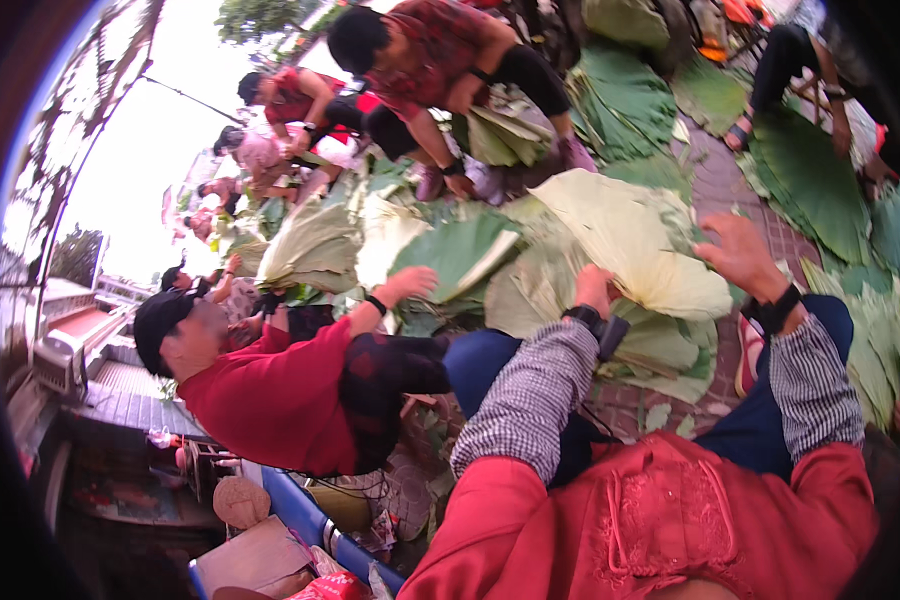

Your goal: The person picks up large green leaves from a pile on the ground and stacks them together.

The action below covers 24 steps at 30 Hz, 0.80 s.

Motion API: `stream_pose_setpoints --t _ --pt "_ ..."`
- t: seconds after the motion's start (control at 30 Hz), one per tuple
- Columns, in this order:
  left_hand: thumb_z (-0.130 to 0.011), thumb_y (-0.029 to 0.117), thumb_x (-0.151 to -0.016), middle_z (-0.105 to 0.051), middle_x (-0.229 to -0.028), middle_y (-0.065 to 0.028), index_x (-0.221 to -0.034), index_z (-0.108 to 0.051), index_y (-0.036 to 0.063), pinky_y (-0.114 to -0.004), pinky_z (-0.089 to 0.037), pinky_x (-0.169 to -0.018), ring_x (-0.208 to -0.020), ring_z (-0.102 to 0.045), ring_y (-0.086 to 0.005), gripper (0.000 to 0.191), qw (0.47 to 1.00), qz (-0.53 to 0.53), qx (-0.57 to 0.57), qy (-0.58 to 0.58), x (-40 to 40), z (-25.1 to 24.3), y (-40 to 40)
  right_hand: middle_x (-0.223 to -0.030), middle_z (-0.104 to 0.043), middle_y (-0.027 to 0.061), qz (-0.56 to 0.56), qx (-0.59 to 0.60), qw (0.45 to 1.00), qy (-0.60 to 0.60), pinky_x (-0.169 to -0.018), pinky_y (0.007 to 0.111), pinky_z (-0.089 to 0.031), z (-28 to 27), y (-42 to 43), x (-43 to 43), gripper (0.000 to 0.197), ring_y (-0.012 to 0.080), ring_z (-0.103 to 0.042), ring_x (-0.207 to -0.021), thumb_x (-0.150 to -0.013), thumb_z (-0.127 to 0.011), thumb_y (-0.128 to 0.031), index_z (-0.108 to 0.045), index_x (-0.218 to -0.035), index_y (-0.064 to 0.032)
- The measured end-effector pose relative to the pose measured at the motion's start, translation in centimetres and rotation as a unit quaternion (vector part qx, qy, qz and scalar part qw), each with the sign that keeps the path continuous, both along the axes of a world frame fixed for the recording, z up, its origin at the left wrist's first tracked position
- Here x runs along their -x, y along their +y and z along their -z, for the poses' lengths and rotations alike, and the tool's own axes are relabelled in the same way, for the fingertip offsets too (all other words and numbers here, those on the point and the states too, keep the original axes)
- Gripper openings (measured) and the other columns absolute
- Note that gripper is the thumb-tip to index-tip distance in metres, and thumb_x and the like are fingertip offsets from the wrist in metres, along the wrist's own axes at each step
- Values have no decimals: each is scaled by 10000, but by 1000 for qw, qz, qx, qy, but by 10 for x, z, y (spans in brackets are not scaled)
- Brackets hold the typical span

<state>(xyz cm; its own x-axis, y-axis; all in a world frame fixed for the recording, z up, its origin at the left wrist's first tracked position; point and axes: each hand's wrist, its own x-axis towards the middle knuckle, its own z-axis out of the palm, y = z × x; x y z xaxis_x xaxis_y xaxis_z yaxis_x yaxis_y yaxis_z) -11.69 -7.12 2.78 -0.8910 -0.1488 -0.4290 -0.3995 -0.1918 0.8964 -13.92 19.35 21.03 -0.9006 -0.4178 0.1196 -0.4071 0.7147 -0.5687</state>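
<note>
Pinched in my left hand (594, 290) is the stem end of a pale yellow-green folded lotus leaf (622, 232), which fans out up and away from me. My right hand (742, 251) is raised just beyond the leaf's right edge, fingers apart and bent, with nothing seen in it. Beneath the held leaf, between my knees, lie more large leaves (652, 349), pale green and partly overlapping, on red-brown paving. Black bands circle both my wrists, and checked sleeve covers reach up my forearms.
A co-worker in a red shirt (270, 397) sits close at my left, one hand over a green leaf (457, 255). Others sit beyond, one holding folded leaves (506, 139). Large leaves (810, 180) lie at the right. A blue-edged cart (300, 502) with boxes stands lower left.
</note>
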Motion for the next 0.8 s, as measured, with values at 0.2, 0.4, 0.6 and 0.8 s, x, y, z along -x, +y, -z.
stream_pose_setpoints --t 0.2,0.4,0.6,0.8 --pt "-462 34 -812 -610 -886 -113 -986 -518 16 -364 -536 -621 -736 -627 -242 184 984 -66 -161 27 -1 5 39 -920 -632 149 -93 109 990 -11 -696 332 -469 19 6 8 360 237 -587 -780 -726 -681 -170 -590 -999 45" --pt "-448 8 -808 -596 -877 -65 -1026 -504 24 -321 -516 -622 -716 -601 -196 226 973 -63 -214 53 10 -39 44 -868 -644 187 -97 115 989 -9 -677 353 -489 13 11 2 345 291 -626 -742 -761 -662 -216 -603 -995 32" --pt "-479 116 -874 -571 -1061 -118 -1151 -448 52 -390 -475 -767 -871 -572 -259 285 966 -190 -167 -53 -39 40 42 -841 -642 194 -113 81 989 -40 -654 345 -492 25 7 -4 350 272 -635 -726 -765 -654 -204 -597 -1005 44" --pt "-628 222 -771 -499 -796 -73 -1098 -498 149 -406 -388 -612 -715 -480 -276 360 886 -305 33 -347 -107 145 -26 -788 -628 174 -125 65 990 -23 -636 330 -474 30 2 -7 317 239 -624 -693 -776 -640 -194 -593 -983 42"
